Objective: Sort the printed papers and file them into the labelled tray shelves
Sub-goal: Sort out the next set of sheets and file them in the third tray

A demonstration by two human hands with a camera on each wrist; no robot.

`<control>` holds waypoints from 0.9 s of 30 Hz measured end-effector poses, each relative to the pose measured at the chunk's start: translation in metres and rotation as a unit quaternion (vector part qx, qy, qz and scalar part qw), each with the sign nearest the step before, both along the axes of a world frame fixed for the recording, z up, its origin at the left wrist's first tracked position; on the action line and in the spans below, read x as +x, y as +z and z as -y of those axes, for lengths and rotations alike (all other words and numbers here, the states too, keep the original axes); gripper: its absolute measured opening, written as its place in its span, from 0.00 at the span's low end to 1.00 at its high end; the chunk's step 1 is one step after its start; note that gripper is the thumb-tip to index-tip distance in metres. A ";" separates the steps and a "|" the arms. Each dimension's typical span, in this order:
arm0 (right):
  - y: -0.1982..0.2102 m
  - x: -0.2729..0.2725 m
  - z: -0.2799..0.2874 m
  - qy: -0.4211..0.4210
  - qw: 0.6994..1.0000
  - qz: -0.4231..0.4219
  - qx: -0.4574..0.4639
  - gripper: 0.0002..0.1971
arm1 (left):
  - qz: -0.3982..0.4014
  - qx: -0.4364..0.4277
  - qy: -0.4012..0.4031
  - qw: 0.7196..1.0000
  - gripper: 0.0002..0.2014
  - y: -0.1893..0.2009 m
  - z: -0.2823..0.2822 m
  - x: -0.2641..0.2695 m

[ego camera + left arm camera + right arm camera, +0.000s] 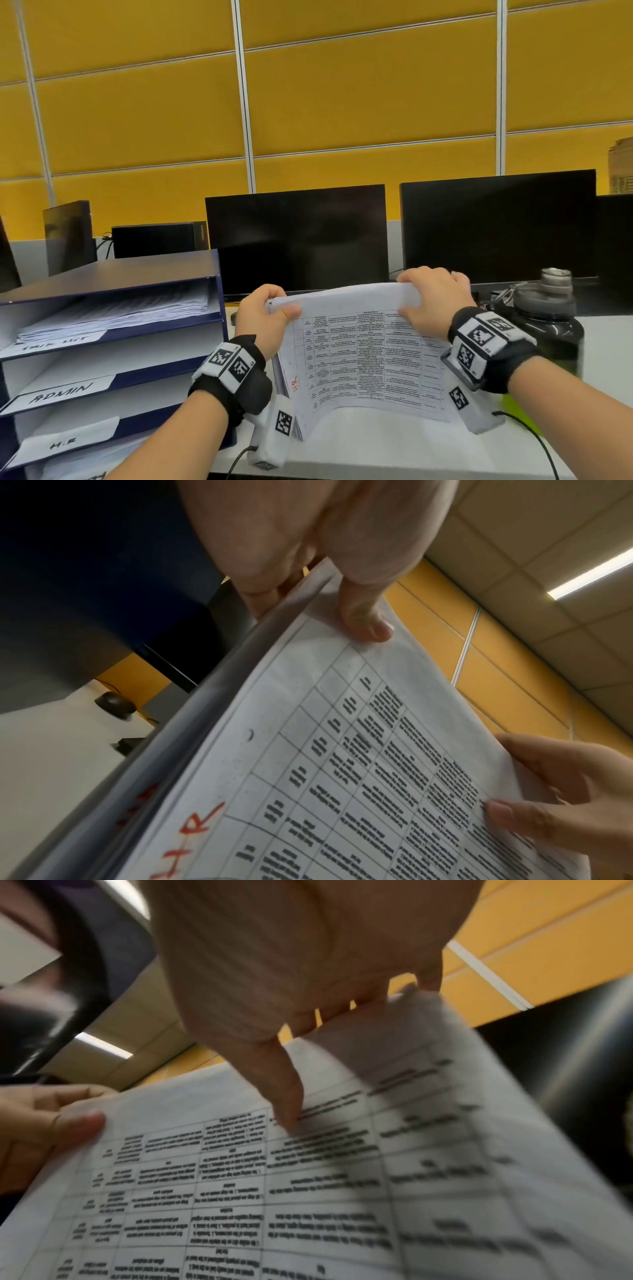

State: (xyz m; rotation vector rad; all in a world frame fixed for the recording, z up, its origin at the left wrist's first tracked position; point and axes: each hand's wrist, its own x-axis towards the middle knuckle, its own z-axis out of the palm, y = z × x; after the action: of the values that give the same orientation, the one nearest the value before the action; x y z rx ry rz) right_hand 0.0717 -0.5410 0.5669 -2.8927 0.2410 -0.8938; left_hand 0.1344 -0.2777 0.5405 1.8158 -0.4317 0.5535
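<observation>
A stack of printed papers [363,356] with a table of text stands tilted up off the white desk, its top sheet marked "HR" in red [192,829]. My left hand [265,313] grips the stack's upper left corner, thumb [366,620] on the front and fingers behind. My right hand [433,296] grips the upper right edge, thumb [284,1096] pressed on the print and fingers curled over the top. The blue tray shelves [113,346] stand to the left, with labels "ADMIN" [61,392] and "H.R" [63,443]; the top shelf holds papers [120,311].
Two dark monitors [298,240] [496,226] stand behind the papers. A dark water bottle [551,315] sits close by my right wrist. A black cable [534,438] runs over the desk at the lower right. Yellow wall panels rise behind.
</observation>
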 end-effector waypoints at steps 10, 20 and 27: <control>0.022 0.010 -0.063 0.105 0.982 -0.124 -0.098 0.13 | -0.011 -0.008 -0.005 1.000 0.08 -0.002 -0.009 -0.003; 0.030 -0.016 -0.008 0.087 0.980 -0.045 0.172 0.09 | -0.050 -0.080 -0.008 0.995 0.28 -0.012 0.007 -0.005; 0.012 -0.028 0.025 0.159 0.911 0.069 0.374 0.09 | -0.045 -0.216 -0.020 0.975 0.33 -0.010 0.035 -0.004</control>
State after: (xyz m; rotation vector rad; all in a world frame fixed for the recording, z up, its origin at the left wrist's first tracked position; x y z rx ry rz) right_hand 0.0440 -0.5665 0.5786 -2.0713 0.0677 -0.7291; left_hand 0.1304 -0.3122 0.5306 1.4039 -0.2594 0.4922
